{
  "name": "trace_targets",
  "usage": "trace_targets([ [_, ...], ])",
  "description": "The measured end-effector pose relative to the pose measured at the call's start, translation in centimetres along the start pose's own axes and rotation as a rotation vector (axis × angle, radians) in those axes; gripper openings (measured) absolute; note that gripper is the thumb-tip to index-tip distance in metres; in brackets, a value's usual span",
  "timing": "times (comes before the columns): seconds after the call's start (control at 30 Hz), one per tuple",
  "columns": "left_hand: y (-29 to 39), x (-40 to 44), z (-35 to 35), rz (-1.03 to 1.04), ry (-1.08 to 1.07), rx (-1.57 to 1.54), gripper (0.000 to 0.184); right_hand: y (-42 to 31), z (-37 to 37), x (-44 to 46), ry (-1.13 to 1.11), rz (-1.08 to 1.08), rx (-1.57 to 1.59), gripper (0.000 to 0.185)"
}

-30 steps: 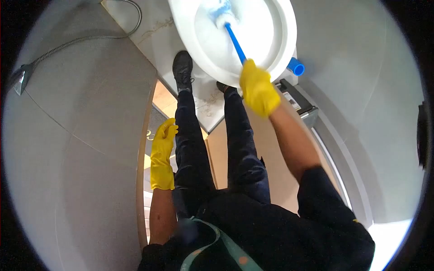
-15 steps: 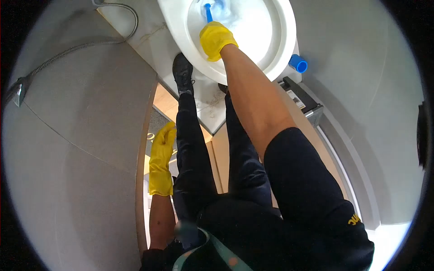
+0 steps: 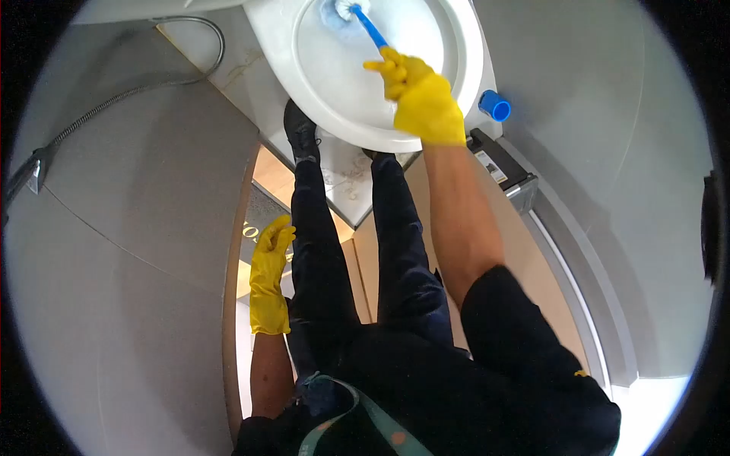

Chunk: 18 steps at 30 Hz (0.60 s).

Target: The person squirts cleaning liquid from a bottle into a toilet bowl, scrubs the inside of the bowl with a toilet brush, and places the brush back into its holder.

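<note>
My right hand [image 3: 426, 99], in a yellow rubber glove, is closed around the blue handle of a toilet brush [image 3: 370, 29]. The brush's white bristle head rests in the toilet bowl [image 3: 465, 57], near its far side. Over the front right part of the rim, my right forearm reaches in from below. My left hand [image 3: 270, 270], also in a yellow glove, hangs beside my left leg. Its fingers are loosely bent and somewhat apart, and nothing shows in them.
A blue brush holder [image 3: 494, 106] stands right of the toilet. Below it is a dark bin-like box [image 3: 506, 171] against the curved wall. A metal shower hose [image 3: 133, 90] runs along the left wall to a shower head [image 3: 36, 171]. My shoes [image 3: 302, 129] stand at the toilet's base.
My right hand has moved right and a little back toward me, and the brush's white head now shows in the bowl. My left hand stays almost in place.
</note>
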<state>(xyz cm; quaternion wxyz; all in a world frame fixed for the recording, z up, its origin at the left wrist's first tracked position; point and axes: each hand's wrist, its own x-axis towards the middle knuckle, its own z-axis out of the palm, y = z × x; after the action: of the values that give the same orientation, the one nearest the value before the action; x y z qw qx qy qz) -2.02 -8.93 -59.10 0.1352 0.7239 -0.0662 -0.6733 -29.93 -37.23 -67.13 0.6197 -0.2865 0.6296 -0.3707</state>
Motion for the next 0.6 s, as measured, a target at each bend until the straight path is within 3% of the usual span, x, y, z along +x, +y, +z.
trace_targets([
  [0.03, 0.8, 0.0, 0.1, 0.007, 0.038, 0.052, 0.033, 1.0, -2.0, -1.1, -0.001, -0.007, 0.007, 0.044],
  [0.1, 0.5, 0.3, -0.1, -0.005, 0.027, -0.013, 0.034, 3.1, -8.6, -4.7, -0.025, 0.710, 0.750, 0.041],
  [0.13, 0.5, 0.9, -0.3, -0.026, 0.010, -0.012, 0.034, 2.6, -9.8, -3.9, -0.026, 0.715, 0.746, 0.041],
  [0.2, 0.1, 1.0, -0.2, -0.045, -0.004, -0.006, 0.034, 1.0, -11.7, -2.8, -0.560, 0.669, 1.069, 0.046],
  [0.23, -0.1, 1.0, -0.2, -0.032, 0.000, 0.002, 0.034, -4.7, -7.0, -3.4, -0.044, 0.502, 0.685, 0.043],
  [0.33, -1.1, 1.4, 0.0, -0.011, -0.010, -0.009, 0.035, -5.9, -3.5, -1.8, 0.132, 0.457, 0.403, 0.042],
  [0.4, -2.6, 2.2, -0.5, -0.019, -0.007, -0.025, 0.035, -1.8, -4.8, -4.0, -0.061, -0.313, -0.290, 0.041],
  [0.43, -1.9, 2.4, -0.6, -0.013, 0.006, -0.024, 0.035, -1.0, -7.0, -4.2, -0.069, -0.318, -0.279, 0.041],
  [0.5, -1.1, 1.6, -0.3, -0.023, -0.029, -0.045, 0.035, -2.1, -13.1, -5.7, -0.567, 0.541, 0.982, 0.039],
  [0.57, -0.7, 1.7, 0.1, 0.002, -0.044, -0.034, 0.035, -1.4, -13.7, -5.2, -0.682, 0.525, 1.005, 0.038],
  [0.6, -0.7, 1.5, 0.2, -0.008, -0.029, -0.032, 0.035, -4.5, -8.0, -4.9, -0.264, 0.341, 0.666, 0.038],
])
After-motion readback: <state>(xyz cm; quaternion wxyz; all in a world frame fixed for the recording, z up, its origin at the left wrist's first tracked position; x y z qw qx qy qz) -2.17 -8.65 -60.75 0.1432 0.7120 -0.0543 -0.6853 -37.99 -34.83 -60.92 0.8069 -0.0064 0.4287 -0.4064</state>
